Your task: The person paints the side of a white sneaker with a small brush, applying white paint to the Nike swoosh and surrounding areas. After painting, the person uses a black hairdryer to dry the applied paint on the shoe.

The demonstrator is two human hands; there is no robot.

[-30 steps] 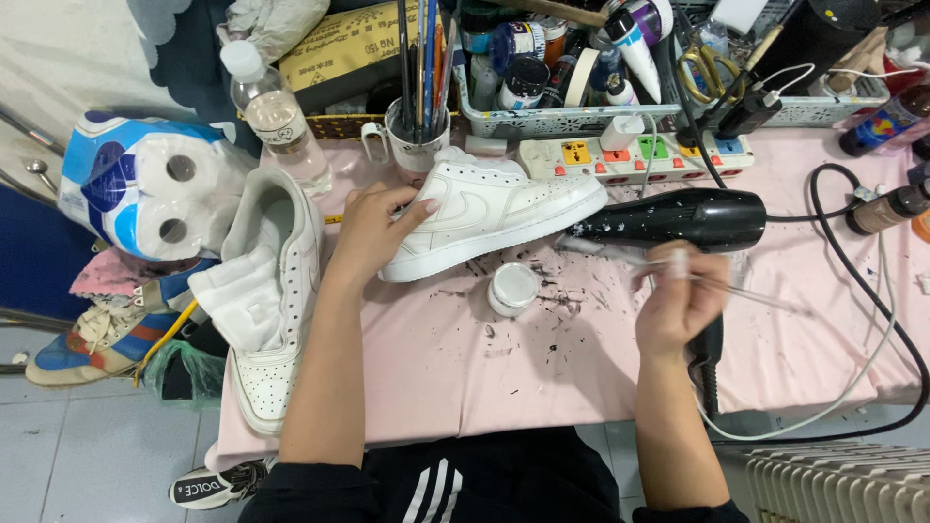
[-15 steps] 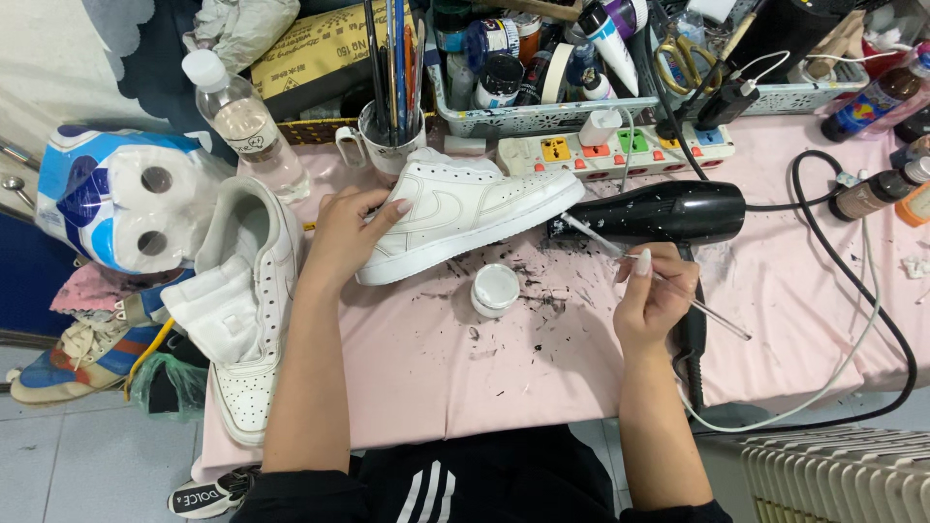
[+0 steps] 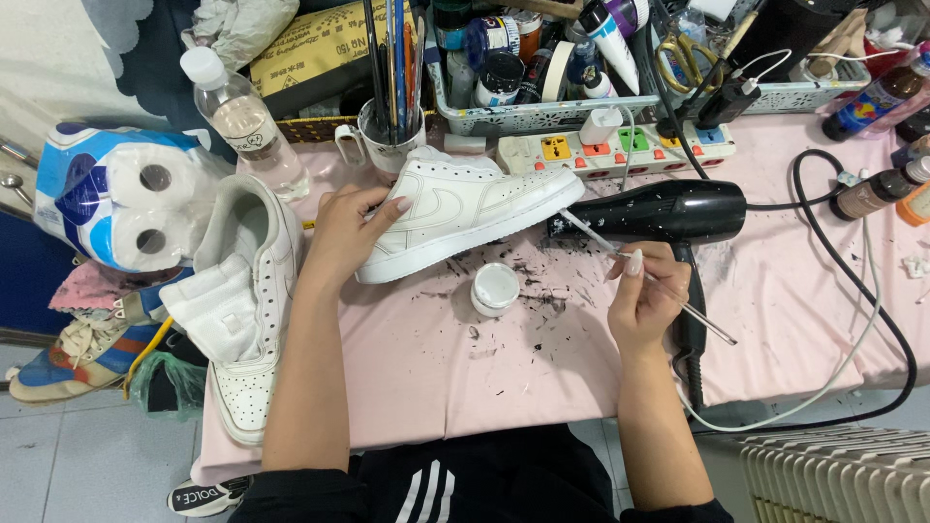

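Observation:
My left hand (image 3: pixel 347 230) grips the heel end of a white sneaker (image 3: pixel 475 208) that rests tilted on the pink table cover (image 3: pixel 542 378), its toe pointing right. My right hand (image 3: pixel 647 295) pinches a thin paintbrush (image 3: pixel 639 263) whose tip touches the sneaker's toe. A small open pot of white paint (image 3: pixel 495 287) stands just below the sneaker, between my hands. A black hair dryer (image 3: pixel 668 211) lies behind my right hand.
A second white sneaker (image 3: pixel 244 300) lies at the table's left edge. Behind are a mug of brushes (image 3: pixel 387 126), a water bottle (image 3: pixel 242 121), a basket of paint bottles (image 3: pixel 542 58), a power strip (image 3: pixel 620 150) and cables. Toilet rolls (image 3: pixel 121 199) sit left, a radiator (image 3: pixel 843 475) at lower right.
My right hand has brought the brush up and left until its tip meets the sneaker's toe. My left hand keeps holding the sneaker.

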